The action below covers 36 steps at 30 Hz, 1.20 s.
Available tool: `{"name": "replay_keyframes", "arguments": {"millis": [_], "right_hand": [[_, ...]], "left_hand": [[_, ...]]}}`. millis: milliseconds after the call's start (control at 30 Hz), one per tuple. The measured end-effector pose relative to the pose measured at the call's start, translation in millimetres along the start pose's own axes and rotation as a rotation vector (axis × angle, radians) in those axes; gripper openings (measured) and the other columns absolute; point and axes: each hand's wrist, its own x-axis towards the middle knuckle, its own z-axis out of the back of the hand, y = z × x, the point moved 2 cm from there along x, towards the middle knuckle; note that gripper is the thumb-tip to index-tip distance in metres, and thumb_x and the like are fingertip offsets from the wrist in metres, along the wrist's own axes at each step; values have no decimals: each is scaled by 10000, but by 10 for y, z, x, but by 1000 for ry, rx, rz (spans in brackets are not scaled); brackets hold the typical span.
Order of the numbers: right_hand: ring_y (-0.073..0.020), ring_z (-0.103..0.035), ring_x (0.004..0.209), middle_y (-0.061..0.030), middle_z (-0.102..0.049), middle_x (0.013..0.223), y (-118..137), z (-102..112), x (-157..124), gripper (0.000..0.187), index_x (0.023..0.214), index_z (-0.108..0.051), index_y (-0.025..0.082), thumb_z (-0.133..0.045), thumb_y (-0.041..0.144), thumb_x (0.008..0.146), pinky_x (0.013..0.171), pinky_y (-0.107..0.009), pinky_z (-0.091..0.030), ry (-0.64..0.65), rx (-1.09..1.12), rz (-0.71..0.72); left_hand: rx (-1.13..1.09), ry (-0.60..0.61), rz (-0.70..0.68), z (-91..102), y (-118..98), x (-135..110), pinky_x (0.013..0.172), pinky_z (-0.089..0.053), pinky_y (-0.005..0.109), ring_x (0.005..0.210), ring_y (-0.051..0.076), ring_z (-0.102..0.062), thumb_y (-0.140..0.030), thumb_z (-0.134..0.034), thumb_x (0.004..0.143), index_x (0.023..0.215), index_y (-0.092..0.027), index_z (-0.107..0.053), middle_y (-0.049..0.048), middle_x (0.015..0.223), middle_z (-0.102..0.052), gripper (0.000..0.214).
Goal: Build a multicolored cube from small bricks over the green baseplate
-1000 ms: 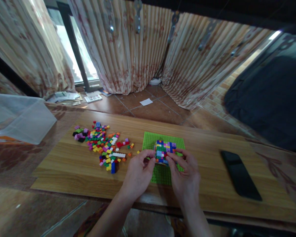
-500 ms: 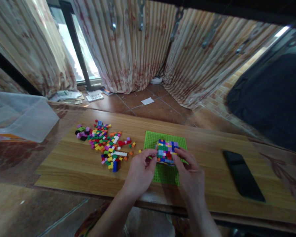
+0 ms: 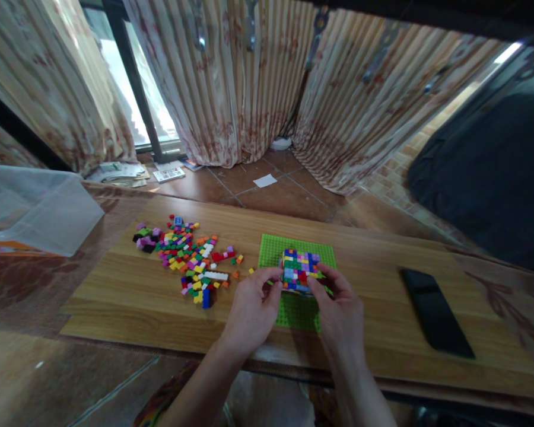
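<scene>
A block built of many coloured toy bricks (image 3: 299, 270) stands over the green studded baseplate (image 3: 293, 311), in front of me. My left hand (image 3: 253, 302) has its thumb and fingers closed at the block's left side. On the opposite side, my right hand (image 3: 340, 302) grips the block, its thumb near the front right corner and its fingers at the right edge. Whether the block is fixed to the plate or raised a little, I cannot tell. The fingers hide parts of both its sides.
Loose toy bricks (image 3: 182, 249) lie spread over the left of the wooden tabletop (image 3: 129, 296). A black phone (image 3: 436, 311) lies at the right. A clear plastic bin (image 3: 40, 207) stands at the far left, and striped curtains (image 3: 231, 89) hang behind the table.
My right thumb and fingers have shifted slightly left and forward along the block's right side. The left hand keeps its place on the block. The whole view has moved a little.
</scene>
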Motion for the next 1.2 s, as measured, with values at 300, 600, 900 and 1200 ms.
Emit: {"name": "replay_keyframes", "arguments": {"millis": [300, 600, 900, 1200], "right_hand": [[-161, -642, 717, -38, -714, 836, -22, -8, 26, 460, 1022, -688, 179, -787, 366, 613, 697, -325, -524, 1, -21, 63], [-160, -652, 759, -49, -725, 907, -33, -27, 26, 461, 1028, -695, 189, -793, 345, 605, 741, -335, -530, 7, 10, 47], [-218, -647, 937, -95, -707, 1063, -84, -14, 41, 453, 1048, -697, 177, -767, 363, 640, 856, -411, -507, 9, -32, 70], [-178, -670, 856, -54, -733, 994, -34, 15, 13, 384, 1031, -712, 204, -752, 393, 699, 800, -349, -530, 27, 165, -11]], "left_hand": [[71, 3, -54, 11, -40, -7, 728, -504, 269, 789, 152, -644, -126, -534, 853, 1080, -168, -691, 52, 942, -713, 279], [103, 6, -96, 8, -59, -20, 733, -502, 272, 804, 152, -637, -112, -533, 853, 1078, -174, -699, 50, 928, -702, 286], [106, 15, -96, -1, -54, -27, 724, -506, 274, 795, 157, -632, -125, -540, 850, 1076, -175, -701, 61, 920, -696, 282], [117, 10, -105, 66, -42, -4, 726, -504, 277, 790, 159, -639, -128, -533, 850, 1016, -192, -705, 49, 895, -701, 247]]}}
